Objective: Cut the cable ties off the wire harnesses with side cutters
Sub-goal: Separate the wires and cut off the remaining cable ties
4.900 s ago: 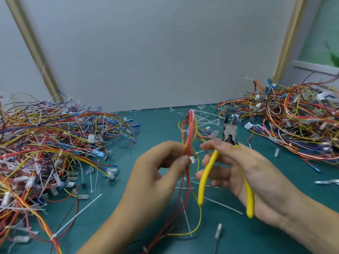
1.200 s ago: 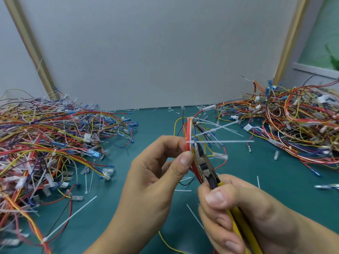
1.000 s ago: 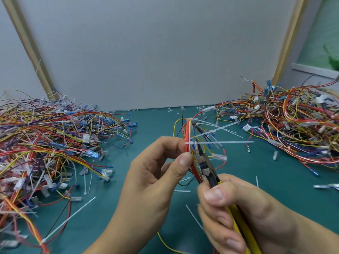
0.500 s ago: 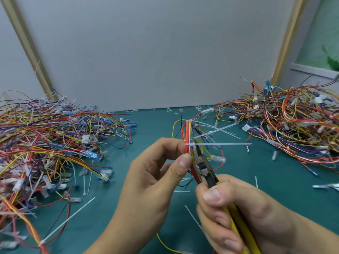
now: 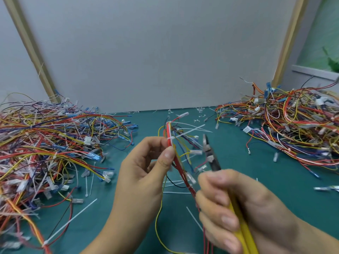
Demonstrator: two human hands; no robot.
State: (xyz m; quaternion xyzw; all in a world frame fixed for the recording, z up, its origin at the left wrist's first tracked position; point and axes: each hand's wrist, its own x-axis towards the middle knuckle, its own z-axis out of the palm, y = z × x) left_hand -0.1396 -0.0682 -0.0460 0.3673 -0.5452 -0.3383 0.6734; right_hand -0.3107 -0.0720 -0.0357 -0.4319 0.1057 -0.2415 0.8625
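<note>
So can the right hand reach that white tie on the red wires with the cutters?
Probably yes: the right hand holds the side cutters just right of the cable tie, only thin loose wires between.

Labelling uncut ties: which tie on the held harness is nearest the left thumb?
The lower cable tie, round the harness just above the thumb of the left hand; the other tie sits higher, at its top.

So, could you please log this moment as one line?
left hand: pinches wire harness | right hand: grips side cutters, clear of harness | cable tie: on harness
</note>
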